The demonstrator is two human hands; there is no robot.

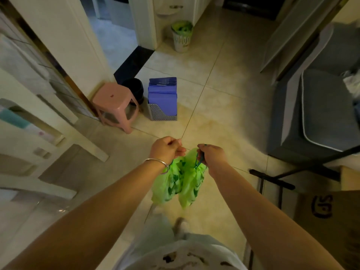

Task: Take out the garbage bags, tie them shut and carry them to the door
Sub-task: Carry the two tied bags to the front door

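Note:
Two small green garbage bags hang side by side in front of me, above the tiled floor. My left hand (pixel 167 148) grips the gathered top of the left bag (pixel 167 184). My right hand (pixel 211 154) grips the dark drawstring of the right bag (pixel 191 189). Both bags look bunched shut at the top. A white slatted bin (pixel 181 40) with a green liner stands far ahead by a cabinet.
A pink stool (pixel 115 106), a dark bin (pixel 134 90) and a mesh holder with purple folders (pixel 162 100) stand at the left wall. A grey sofa (pixel 321 114) fills the right side, with a cardboard box (pixel 331 217) and black frame (pixel 272 180) near it. Open tiled floor runs ahead.

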